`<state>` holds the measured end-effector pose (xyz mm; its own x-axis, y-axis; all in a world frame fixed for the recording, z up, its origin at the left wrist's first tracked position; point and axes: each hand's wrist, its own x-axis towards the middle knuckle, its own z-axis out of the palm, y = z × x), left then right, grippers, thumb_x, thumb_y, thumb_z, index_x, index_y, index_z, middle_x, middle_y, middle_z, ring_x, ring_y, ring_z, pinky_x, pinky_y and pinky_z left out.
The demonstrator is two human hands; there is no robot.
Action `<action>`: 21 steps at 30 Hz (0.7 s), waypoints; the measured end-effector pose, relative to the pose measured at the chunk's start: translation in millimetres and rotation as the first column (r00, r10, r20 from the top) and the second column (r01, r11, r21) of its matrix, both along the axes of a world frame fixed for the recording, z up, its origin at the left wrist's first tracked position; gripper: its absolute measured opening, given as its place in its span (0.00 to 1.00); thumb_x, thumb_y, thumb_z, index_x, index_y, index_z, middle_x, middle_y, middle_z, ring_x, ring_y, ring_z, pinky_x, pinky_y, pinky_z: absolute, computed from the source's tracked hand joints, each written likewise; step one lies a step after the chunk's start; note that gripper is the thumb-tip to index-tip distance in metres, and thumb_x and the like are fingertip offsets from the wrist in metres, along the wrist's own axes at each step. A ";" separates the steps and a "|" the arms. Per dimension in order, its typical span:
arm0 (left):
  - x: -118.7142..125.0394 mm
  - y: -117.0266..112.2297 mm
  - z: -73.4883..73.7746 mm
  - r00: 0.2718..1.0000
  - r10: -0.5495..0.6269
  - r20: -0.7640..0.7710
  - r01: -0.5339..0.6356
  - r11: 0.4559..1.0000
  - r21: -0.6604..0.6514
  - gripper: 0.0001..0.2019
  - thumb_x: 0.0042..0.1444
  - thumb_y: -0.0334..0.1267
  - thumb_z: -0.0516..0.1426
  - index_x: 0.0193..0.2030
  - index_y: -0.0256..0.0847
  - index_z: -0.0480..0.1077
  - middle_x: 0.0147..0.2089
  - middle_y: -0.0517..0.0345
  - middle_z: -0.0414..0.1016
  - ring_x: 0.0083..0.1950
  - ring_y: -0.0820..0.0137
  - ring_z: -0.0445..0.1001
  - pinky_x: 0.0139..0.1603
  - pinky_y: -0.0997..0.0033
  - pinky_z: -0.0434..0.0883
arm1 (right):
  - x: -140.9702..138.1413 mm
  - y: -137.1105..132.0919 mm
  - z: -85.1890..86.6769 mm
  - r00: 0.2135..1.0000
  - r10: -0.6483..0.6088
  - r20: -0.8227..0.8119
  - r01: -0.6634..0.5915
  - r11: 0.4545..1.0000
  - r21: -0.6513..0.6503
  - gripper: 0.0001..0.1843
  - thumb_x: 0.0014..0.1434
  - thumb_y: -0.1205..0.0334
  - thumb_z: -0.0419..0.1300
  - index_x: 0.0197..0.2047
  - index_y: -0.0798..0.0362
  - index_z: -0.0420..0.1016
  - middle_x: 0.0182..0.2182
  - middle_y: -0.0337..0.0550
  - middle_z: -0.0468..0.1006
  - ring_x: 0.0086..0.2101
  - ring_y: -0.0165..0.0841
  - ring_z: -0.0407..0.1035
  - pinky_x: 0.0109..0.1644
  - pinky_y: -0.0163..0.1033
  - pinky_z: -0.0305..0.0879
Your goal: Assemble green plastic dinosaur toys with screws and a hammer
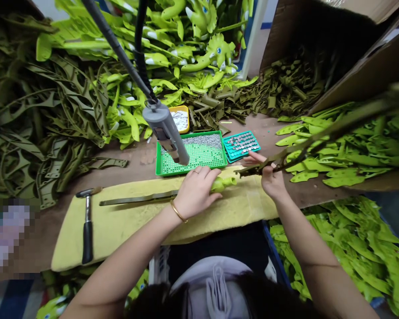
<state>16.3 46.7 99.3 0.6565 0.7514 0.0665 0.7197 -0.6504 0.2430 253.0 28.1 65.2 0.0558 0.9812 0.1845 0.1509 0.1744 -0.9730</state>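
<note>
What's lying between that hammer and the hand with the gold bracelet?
In the head view, a long, flat olive strip lies on the yellow pad between the hammer and the left hand, running under that hand.

A hammer [87,226] lies on a yellow foam pad [126,235] at near left; beyond sit green [186,172] and teal [252,144] trays, with olive cutouts [36,110] heaped left and green dinosaur toys [219,53] far off.

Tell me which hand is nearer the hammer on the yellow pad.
Left. The left hand rests on the yellow pad, to the right of the hammer. The right hand is farther away, beyond the left hand, at the pad's far edge.
</note>
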 end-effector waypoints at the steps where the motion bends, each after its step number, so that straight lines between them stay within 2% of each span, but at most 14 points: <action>1: 0.2 -0.2 -0.7 1.000 0.005 0.006 -0.005 1.000 0.005 0.29 0.50 0.47 0.64 0.56 0.37 0.63 0.46 0.47 0.70 0.48 0.56 0.68 0.48 0.57 0.68 | -0.8 1.6 -0.8 0.999 0.026 -0.045 -0.026 1.000 0.002 0.34 0.55 0.30 0.48 0.50 0.46 0.76 0.42 0.46 0.80 0.42 0.39 0.76 0.49 0.48 0.73; 4: 0.3 -1.3 -3.3 1.000 0.005 0.020 -0.006 1.000 0.018 0.30 0.50 0.47 0.64 0.56 0.36 0.63 0.46 0.47 0.71 0.48 0.56 0.68 0.49 0.57 0.68 | -7.7 6.1 -9.9 0.985 0.156 -0.069 -0.155 0.988 0.008 0.35 0.53 0.29 0.47 0.44 0.47 0.80 0.39 0.45 0.82 0.43 0.40 0.76 0.54 0.50 0.70; 7: -0.7 -2.4 -5.2 1.000 0.001 0.024 -0.002 0.999 0.035 0.30 0.51 0.49 0.63 0.56 0.35 0.63 0.46 0.46 0.70 0.48 0.56 0.69 0.49 0.57 0.68 | -9.4 8.5 -22.8 0.939 0.323 -0.117 -0.324 0.946 0.006 0.41 0.49 0.25 0.45 0.44 0.48 0.80 0.45 0.47 0.81 0.50 0.43 0.73 0.59 0.52 0.66; 10: -1.9 -2.7 -4.9 1.000 -0.011 0.020 0.011 0.999 0.030 0.29 0.52 0.50 0.62 0.55 0.36 0.64 0.46 0.46 0.71 0.48 0.56 0.69 0.49 0.57 0.67 | -1.4 8.2 -31.4 0.887 0.397 -0.234 -0.411 0.912 -0.012 0.41 0.46 0.24 0.49 0.46 0.47 0.78 0.49 0.47 0.79 0.52 0.44 0.72 0.59 0.54 0.65; 14: -0.8 -1.9 -3.1 0.999 -0.031 0.015 0.032 0.999 -0.015 0.26 0.53 0.50 0.62 0.53 0.36 0.66 0.45 0.46 0.71 0.47 0.56 0.69 0.48 0.57 0.67 | 2.7 6.3 -33.1 0.876 0.372 -0.308 -0.423 0.899 -0.117 0.41 0.43 0.24 0.52 0.43 0.50 0.79 0.45 0.49 0.80 0.48 0.44 0.74 0.55 0.51 0.68; 16: 1.1 -0.9 -1.9 1.000 -0.012 0.017 0.013 0.999 -0.037 0.26 0.52 0.50 0.62 0.52 0.36 0.66 0.46 0.46 0.71 0.48 0.56 0.69 0.49 0.57 0.67 | -5.4 4.6 -31.7 0.875 0.327 -0.357 -0.404 0.900 -0.166 0.41 0.42 0.24 0.53 0.41 0.51 0.78 0.42 0.49 0.81 0.46 0.42 0.75 0.52 0.49 0.71; 17: 2.1 -0.2 -0.7 1.000 0.001 0.016 0.000 0.999 -0.048 0.26 0.52 0.51 0.62 0.52 0.36 0.66 0.46 0.46 0.71 0.49 0.56 0.69 0.50 0.57 0.67 | -11.3 3.3 -30.6 0.881 0.303 -0.363 -0.386 0.905 -0.181 0.39 0.41 0.25 0.56 0.41 0.51 0.77 0.41 0.48 0.80 0.45 0.41 0.75 0.51 0.48 0.71; 18: 3.0 0.8 1.2 1.000 0.012 0.008 -0.012 0.998 -0.058 0.26 0.52 0.51 0.62 0.52 0.36 0.67 0.46 0.45 0.71 0.49 0.56 0.69 0.50 0.57 0.67 | -17.3 1.7 -29.2 0.895 0.279 -0.349 -0.359 0.913 -0.192 0.36 0.40 0.29 0.61 0.41 0.50 0.75 0.41 0.47 0.80 0.45 0.40 0.75 0.50 0.47 0.72; 20: 4.1 4.1 7.2 0.999 0.013 -0.034 -0.015 0.998 -0.063 0.26 0.52 0.51 0.62 0.53 0.37 0.67 0.47 0.45 0.71 0.50 0.55 0.68 0.51 0.56 0.67 | -25.7 -1.4 -24.6 0.937 0.233 -0.259 -0.288 0.936 -0.201 0.29 0.40 0.42 0.70 0.42 0.49 0.72 0.41 0.43 0.79 0.45 0.37 0.74 0.50 0.45 0.72; 21: 4.2 6.5 11.1 0.998 -0.008 -0.062 0.004 0.998 -0.064 0.26 0.51 0.50 0.62 0.54 0.38 0.68 0.48 0.45 0.70 0.51 0.55 0.68 0.52 0.55 0.66 | -26.4 -1.6 -21.5 0.951 0.234 -0.204 -0.274 0.942 -0.195 0.27 0.41 0.48 0.72 0.42 0.49 0.71 0.41 0.42 0.78 0.45 0.36 0.74 0.51 0.45 0.72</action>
